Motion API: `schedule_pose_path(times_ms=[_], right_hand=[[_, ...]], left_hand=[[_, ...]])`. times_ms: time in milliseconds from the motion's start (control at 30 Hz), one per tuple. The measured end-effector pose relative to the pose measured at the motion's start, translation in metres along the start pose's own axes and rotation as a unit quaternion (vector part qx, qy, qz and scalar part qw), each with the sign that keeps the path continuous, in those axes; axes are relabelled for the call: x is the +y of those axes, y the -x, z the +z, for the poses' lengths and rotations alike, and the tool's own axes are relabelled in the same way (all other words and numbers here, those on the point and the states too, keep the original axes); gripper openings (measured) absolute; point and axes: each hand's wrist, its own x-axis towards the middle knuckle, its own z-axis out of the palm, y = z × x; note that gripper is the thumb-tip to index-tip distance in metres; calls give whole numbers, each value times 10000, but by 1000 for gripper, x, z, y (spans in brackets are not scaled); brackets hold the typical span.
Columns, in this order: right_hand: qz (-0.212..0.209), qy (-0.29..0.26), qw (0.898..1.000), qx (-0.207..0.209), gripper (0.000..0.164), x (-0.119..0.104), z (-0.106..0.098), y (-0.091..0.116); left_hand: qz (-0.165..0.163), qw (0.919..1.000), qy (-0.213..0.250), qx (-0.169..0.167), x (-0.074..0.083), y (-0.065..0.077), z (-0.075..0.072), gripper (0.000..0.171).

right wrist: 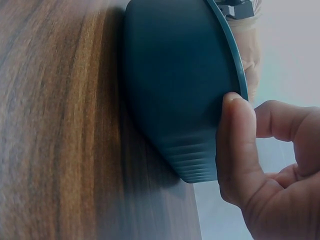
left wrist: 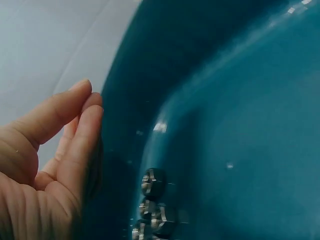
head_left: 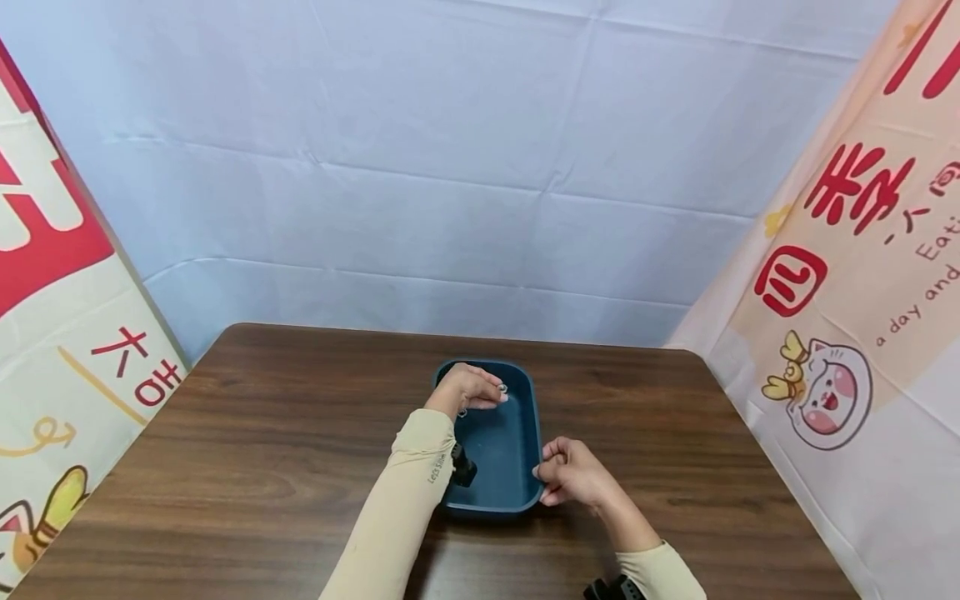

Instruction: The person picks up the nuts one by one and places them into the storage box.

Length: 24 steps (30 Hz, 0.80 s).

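Observation:
A deep blue-green plastic bin (head_left: 498,467) sits on the table. Over its far part is my left hand (head_left: 472,387), thumb and fingers brought together, with a small shiny metal nut (head_left: 502,387) at the fingertips. In the left wrist view the fingertips of that hand (left wrist: 65,135) meet, and the nut does not show. Several metal nuts (left wrist: 162,220) lie along the bin's inner edge below it. At the near right corner my right hand (head_left: 573,473) pinches the bin's rim. The right wrist view has one finger of this hand (right wrist: 280,165) against the outer wall.
Dark brown wood-grain table (head_left: 300,417) surrounds the bin. A pale cloth (head_left: 450,167) hangs behind the table, and printed banners (head_left: 840,292) stand at both sides. Black wrist cameras (head_left: 462,467) are strapped over the sleeves.

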Motion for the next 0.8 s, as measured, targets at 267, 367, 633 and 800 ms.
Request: schedule_pose_path(times_ms=[267,367,633,800], right_hand=[[-26,34,10000,-55,25,1,1,1],[-14,39,10000,-40,25,-1,0,1],[-3,56,10000,-66,25,-1,-2,-1],[24,85,9999,-109,25,0,-3,-2]], left_hand=[[-230,9971,-568,459,-15,-11,12,21],[-323,9942,-819,625,-16,-15,16,14],[-677,9837,-1513,692,-18,-21,22,9],[-907,9696,-2166,681,-22,-30,25,8]])
